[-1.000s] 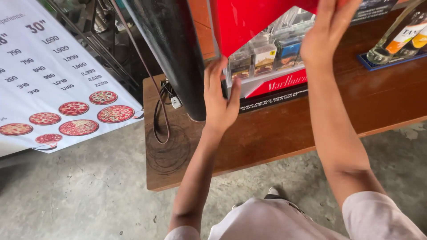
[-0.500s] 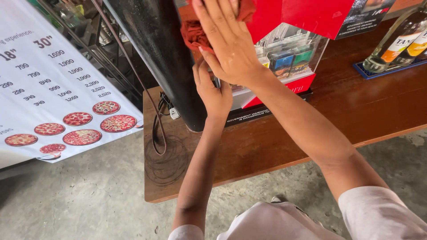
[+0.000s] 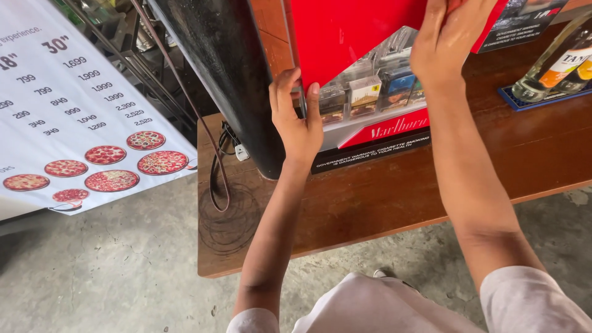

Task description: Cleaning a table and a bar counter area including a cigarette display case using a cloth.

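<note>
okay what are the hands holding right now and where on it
The left hand grips the left edge of the red display case. The right hand presses on its red front; anything under its fingers is hidden.

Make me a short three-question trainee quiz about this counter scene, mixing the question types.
1. True or false: the left hand grips the left edge of the red display case.
2. Where is the right hand? A) flat on the wooden counter B) up on the red case's front C) on the bottles
3. Fill in: the pale banner at the left shows pictures of ____.

Key: 1 true; 2 B; 3 pizzas.
</note>
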